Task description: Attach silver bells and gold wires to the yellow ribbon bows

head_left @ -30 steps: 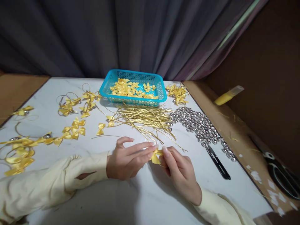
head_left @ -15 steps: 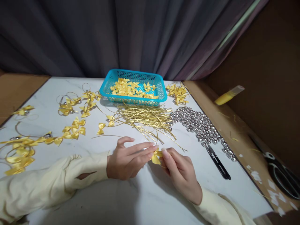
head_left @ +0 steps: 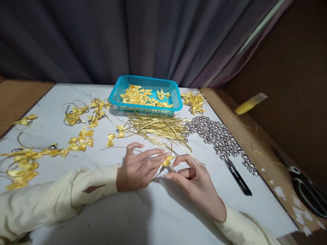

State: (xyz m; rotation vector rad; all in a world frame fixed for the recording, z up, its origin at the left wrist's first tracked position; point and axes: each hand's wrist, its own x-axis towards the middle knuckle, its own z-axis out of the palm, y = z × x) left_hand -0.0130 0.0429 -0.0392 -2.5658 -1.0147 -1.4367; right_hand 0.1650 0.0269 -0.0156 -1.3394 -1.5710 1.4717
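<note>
Your left hand (head_left: pixel 136 168) pinches a small yellow satin ribbon bow (head_left: pixel 167 161) at its fingertips, low over the white marble-look table (head_left: pixel 158 217). Your right hand (head_left: pixel 195 182) grips thin gold cord beside it. Finished bows on loops (head_left: pixel 76 114) lie left. Gold cord strands (head_left: pixel 159 127), silver bells (head_left: pixel 217 136) and the bows in the turquoise plastic basket (head_left: pixel 145 93) remain unused.

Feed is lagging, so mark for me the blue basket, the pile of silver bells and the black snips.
blue basket (head_left: pixel 143 109), head view, front wall.
pile of silver bells (head_left: pixel 214 134), head view, middle of the heap.
black snips (head_left: pixel 237 177), head view, mid-handle.
</note>
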